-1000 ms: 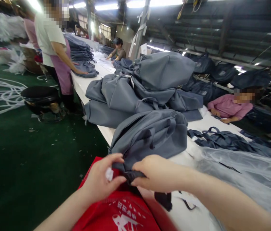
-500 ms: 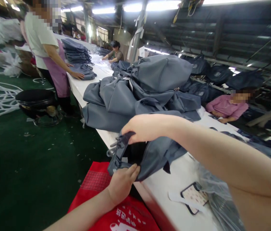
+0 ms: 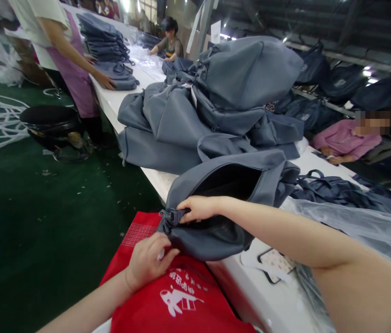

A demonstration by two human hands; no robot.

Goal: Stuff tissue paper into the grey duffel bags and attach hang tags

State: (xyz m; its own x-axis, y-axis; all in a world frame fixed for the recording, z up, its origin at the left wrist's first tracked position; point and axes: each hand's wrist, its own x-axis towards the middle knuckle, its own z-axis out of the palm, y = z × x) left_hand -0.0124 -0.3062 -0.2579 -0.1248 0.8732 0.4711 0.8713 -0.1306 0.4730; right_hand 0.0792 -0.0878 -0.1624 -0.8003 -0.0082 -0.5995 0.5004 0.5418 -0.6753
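Observation:
A blue-grey bag (image 3: pixel 268 185) lies before me at the table edge, its long zip opening gaping over a dark inside. My right hand (image 3: pixel 198 208) reaches over the opening and grips the bag's near end, thumb and fingers on the edge beside a black strap buckle (image 3: pixel 174 216). Just below that end is my left hand (image 3: pixel 150 259), its fingers curled in. A small pale spot shows at those fingertips, too small to name. Beneath my left hand spreads a red apron (image 3: pixel 181 286) with white print.
More blue-grey bags (image 3: pixel 178 115) are heaped on the white table (image 3: pixel 157 180). A phone (image 3: pixel 275 264) and clear plastic (image 3: pixel 355 217) lie to the right. One co-worker (image 3: pixel 67 51) stands left by a black stool (image 3: pixel 51 120); another (image 3: pixel 344 138) sits right.
The bag has turned and its opening now gapes wider. My right hand has shifted to the near end, beside the buckle. My left hand has let go of the bag's rim and drawn back left.

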